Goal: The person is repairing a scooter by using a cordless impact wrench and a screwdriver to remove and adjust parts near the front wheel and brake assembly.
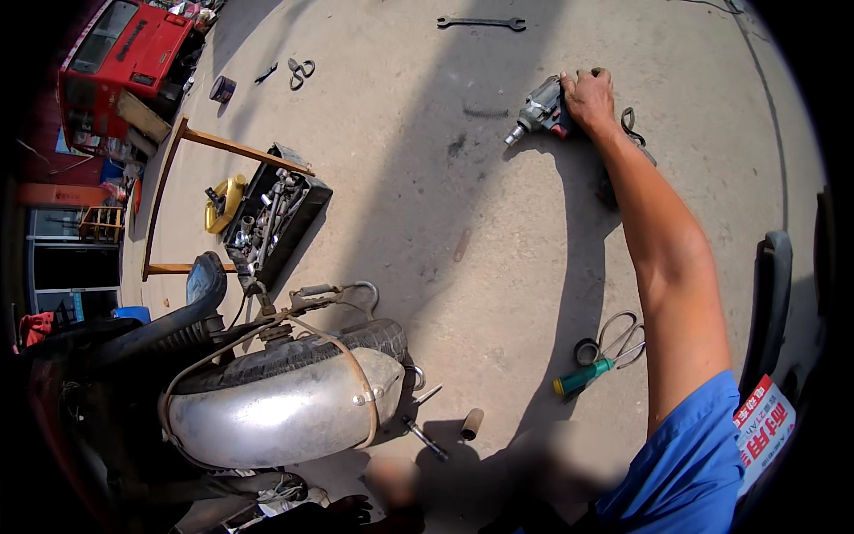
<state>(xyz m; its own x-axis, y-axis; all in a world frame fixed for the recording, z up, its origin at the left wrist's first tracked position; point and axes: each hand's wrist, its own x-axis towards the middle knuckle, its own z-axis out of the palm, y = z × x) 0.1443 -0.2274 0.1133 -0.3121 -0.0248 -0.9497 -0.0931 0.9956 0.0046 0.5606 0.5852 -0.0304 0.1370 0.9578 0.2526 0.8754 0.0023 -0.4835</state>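
My right hand is at the end of my outstretched arm, fingers closed around the rear of a grey and black impact wrench. A silver socket sits on the tool's nose, which points toward the lower left. Beside my wrist lies a dark object with a black loop, partly hidden by my forearm. My left hand cannot be made out; the lower edge is dark and blurred. Nearer to me are a green-handled screwdriver, scissors and a black tape roll.
At left stands a wheel under a silver mudguard. A black toolbox of sockets lies beyond it, near a wooden frame and yellow container. An open-ended spanner lies far off; a ratchet and metal tube lie nearby.
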